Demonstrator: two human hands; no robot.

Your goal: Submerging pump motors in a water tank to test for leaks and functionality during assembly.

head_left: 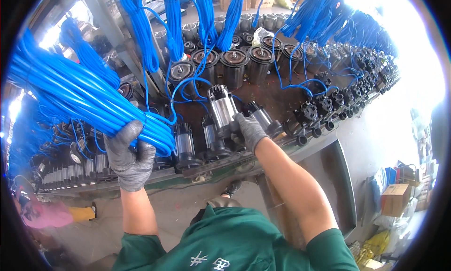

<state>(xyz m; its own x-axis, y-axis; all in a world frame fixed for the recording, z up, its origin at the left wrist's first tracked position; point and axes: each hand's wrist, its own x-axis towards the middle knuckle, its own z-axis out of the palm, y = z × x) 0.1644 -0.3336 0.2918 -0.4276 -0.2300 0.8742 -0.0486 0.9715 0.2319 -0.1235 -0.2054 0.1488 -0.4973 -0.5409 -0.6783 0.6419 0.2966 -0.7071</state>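
- Head view, looking down over a long workbench (155,179) packed with pump motors.
- Left hand (129,156) in a grey knit glove, at about 8 o'clock, fingers curled shut around a thick coil of blue cable (80,99); coil fanning up and out toward 10 o'clock.
- Right hand (250,130), same grey glove, just right of centre, clamped around the lower end of a silver pump motor (222,109); motor tilted, its top end leaning toward 12 o'clock, lifted slightly above its neighbours.
- Thin blue lead looping from that motor back toward the coil.
- More silver motors (184,146) standing upright just beside it along the bench edge.
- Black round-topped motor housings (233,59) in rows toward 12 o'clock, more blue cable bundles (324,12) hanging over them.
- Small black pump heads (307,113) lined up toward 2 o'clock.
- Cardboard box (394,198) down at 4 o'clock.
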